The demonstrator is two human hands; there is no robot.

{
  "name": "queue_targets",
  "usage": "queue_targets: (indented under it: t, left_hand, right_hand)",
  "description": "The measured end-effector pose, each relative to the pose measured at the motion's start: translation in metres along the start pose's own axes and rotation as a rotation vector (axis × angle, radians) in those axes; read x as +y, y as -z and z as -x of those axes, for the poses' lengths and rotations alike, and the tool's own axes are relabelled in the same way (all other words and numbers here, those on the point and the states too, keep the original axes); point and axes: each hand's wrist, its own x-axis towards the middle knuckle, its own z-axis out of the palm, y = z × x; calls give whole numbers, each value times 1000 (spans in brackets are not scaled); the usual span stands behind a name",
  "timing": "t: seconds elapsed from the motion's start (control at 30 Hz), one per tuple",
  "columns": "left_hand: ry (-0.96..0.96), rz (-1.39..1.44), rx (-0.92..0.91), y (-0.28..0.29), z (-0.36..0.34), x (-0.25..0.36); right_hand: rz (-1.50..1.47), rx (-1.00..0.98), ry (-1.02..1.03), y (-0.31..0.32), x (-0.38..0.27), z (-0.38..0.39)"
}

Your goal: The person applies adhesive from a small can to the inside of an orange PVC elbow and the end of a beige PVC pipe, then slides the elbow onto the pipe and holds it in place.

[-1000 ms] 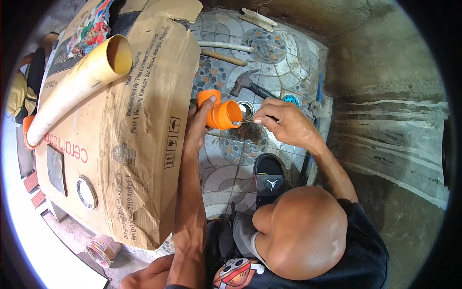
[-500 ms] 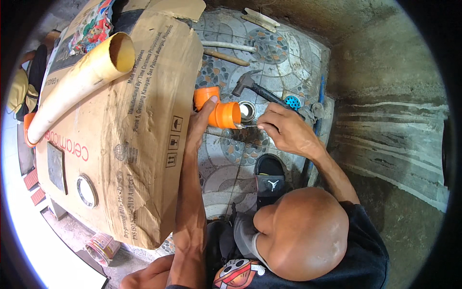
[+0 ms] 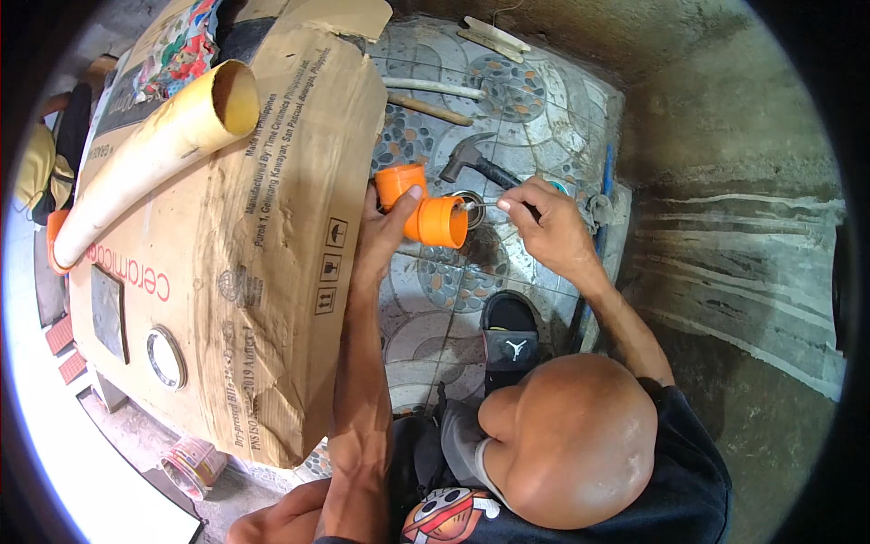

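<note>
My left hand (image 3: 385, 231) grips an orange plastic tee pipe fitting (image 3: 444, 227) from its left side, thumb on the body. In my right hand (image 3: 548, 231), a thin rod-like tool (image 3: 486, 204) is pinched, its tip at the fitting's right-facing opening; what is on the tip is too small to make out. An open round tin (image 3: 474, 216) stands on the floor behind the fitting, partly hidden. Just beyond lies a claw hammer (image 3: 467, 159) with a dark handle, its end behind my right hand.
A large cardboard box (image 3: 227, 227) at left bears a long cream pipe (image 3: 136, 181) and a metal ring (image 3: 166, 358). A stick (image 3: 430, 109) and white tube (image 3: 435, 87) lie on the tiled floor (image 3: 417, 335). A concrete wall (image 3: 725, 254) bounds the right; a bucket (image 3: 190, 467) sits lower left.
The orange fitting and my left hand have shifted slightly right. My right hand has risen a little, bringing the tool's tip from the opening's lower edge up to its upper part.
</note>
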Motion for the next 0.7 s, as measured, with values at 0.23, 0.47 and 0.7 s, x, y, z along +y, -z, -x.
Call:
queue_targets:
  t: [0.23,0.47,0.7]
  left_hand:
    - [-52,46,72,-2,-1,-1]
    - [165,256,199,-4,5,7]
    - [54,112,90,-49,24,39]
  right_hand:
    - [192,-113,8,16,-15,16]
    - [13,-106,-155,33,-13,15]
    - [-81,178,-294,71,13,19]
